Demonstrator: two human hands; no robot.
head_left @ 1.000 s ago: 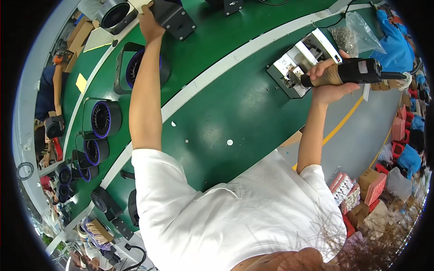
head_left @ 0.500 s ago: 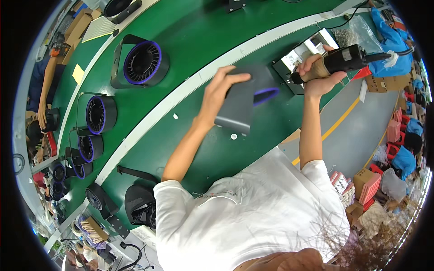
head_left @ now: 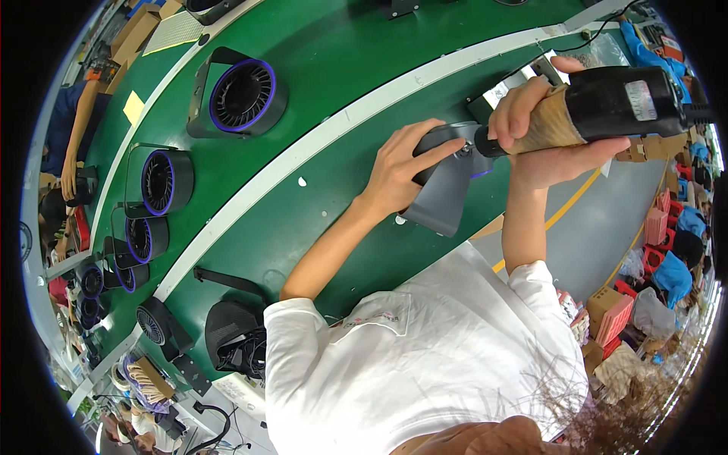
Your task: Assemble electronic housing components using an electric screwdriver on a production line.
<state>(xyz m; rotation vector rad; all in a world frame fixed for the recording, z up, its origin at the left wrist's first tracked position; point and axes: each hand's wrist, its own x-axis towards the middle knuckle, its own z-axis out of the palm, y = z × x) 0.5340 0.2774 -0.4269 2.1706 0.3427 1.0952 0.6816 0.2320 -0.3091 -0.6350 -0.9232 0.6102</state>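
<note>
With its fingers spread over the rim, my left hand [head_left: 396, 168] grips a dark grey fan housing [head_left: 442, 199] above the green bench. A small strip of purple ring shows at the housing's right side. My right hand [head_left: 547, 165] is wrapped round a black electric screwdriver [head_left: 618, 105] with tan tape on its grip. The screwdriver lies nearly level, and its tip meets the housing's upper end, close to my left index finger. A small metal piece shows there, too small to tell exactly. Behind the screwdriver a grey-white box [head_left: 500, 91] is partly hidden.
Fans with purple rings [head_left: 243, 96] stand along the green conveyor [head_left: 326, 68] beyond a pale rail [head_left: 296, 148]. A black bag-like bundle [head_left: 233, 334] lies at the bench's left end. A co-worker's arm [head_left: 82, 140] reaches in at far left. Cartons [head_left: 610, 315] stand on the right.
The housing has turned and moved slightly right and down in my left hand. My right hand has brought the screwdriver down and nearer, so its tip now meets the housing.
</note>
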